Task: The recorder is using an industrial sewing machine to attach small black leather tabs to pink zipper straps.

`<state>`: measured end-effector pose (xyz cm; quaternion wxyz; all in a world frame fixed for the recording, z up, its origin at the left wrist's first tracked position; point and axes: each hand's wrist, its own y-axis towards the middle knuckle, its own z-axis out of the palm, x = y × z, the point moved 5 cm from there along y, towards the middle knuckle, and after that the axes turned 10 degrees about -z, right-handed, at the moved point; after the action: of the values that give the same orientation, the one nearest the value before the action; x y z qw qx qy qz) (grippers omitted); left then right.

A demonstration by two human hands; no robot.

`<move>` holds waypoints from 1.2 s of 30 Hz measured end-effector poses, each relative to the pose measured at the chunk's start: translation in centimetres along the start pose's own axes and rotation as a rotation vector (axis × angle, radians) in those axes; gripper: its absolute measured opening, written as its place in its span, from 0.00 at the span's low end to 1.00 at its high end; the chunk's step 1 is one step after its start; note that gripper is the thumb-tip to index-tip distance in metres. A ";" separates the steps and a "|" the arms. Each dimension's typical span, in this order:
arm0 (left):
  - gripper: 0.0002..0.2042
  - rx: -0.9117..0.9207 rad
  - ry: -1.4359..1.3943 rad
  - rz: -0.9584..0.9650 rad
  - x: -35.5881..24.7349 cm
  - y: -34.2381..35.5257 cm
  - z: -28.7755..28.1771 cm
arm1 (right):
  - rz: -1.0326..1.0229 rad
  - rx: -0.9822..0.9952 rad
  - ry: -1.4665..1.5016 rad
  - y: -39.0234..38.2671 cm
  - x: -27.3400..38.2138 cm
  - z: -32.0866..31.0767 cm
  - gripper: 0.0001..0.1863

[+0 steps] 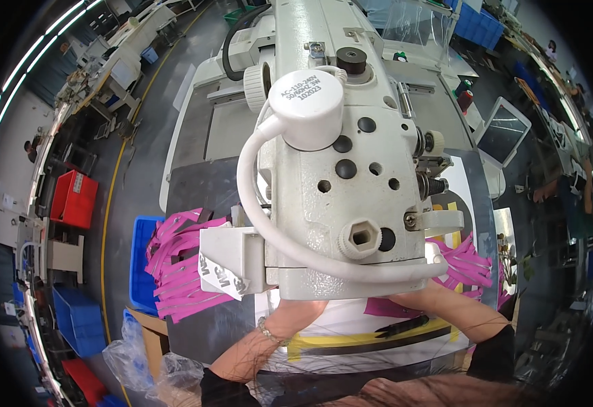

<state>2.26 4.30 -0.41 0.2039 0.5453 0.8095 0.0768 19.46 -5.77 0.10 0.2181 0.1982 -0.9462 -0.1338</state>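
Observation:
The large white head of a sewing machine (340, 224) fills the middle and covers my fingers. My left hand (302, 314) reaches under it from the lower left, with a bracelet at the wrist. From the right, my right hand (412, 297) goes under the same edge, next to a magenta fabric piece (383, 307). Whether either hand holds that piece is hidden. A slim black hand tool (403, 327) lies on the white work surface (350, 327) just below my right hand. Magenta strips (184, 271) are heaped left of the machine, and more magenta strips (465, 263) lie at its right.
Yellow tape (371, 338) runs along the surface's near edge. A blue bin (143, 251) stands beyond the left strips, with a cardboard box (152, 342) and clear plastic bags (128, 353) nearer. A tilted screen panel (503, 132) stands at right. A white cable (245, 183) loops around the head.

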 end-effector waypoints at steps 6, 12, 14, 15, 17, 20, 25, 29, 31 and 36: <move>0.10 0.046 -0.206 -0.016 0.4 1.1 0.0 | -0.043 -0.009 -0.080 0.6 0.7 -0.7 0.10; 0.11 0.108 -0.180 0.016 0.5 1.1 0.0 | -0.127 -0.027 -0.177 1.5 1.6 -1.9 0.09; 0.10 0.106 -0.123 0.077 0.4 1.1 0.2 | -0.129 -0.036 -0.159 1.5 1.6 -1.9 0.09; 0.10 0.106 -0.123 0.078 0.4 1.2 0.1 | -0.126 -0.038 -0.153 1.4 1.6 -1.8 0.09; 0.10 0.144 -0.107 0.076 0.4 1.3 0.1 | -0.121 -0.041 -0.148 1.2 1.5 -1.7 0.10; 0.10 0.150 -0.203 0.063 0.3 2.3 -0.5 | -0.126 -0.031 -0.158 1.2 1.5 -1.7 0.12; 0.10 0.201 -0.201 0.058 0.1 2.6 -0.8 | -0.123 -0.025 -0.189 1.2 1.6 -1.7 0.13; 0.11 0.225 -0.179 0.067 -0.4 3.0 -0.8 | -0.055 -0.004 -0.113 1.1 1.5 -1.0 0.14; 0.12 0.201 -0.144 0.076 -0.3 2.7 -0.1 | -0.055 -0.080 -0.172 1.9 2.3 -1.7 0.15; 0.12 0.240 -0.170 0.000 -0.6 2.5 0.1 | -0.005 -0.079 -0.218 2.3 3.1 -1.2 0.14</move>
<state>4.67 4.73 0.51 0.2051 0.5702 0.7927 -0.0673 16.71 -5.25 3.05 0.1210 0.1762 -0.9578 -0.1921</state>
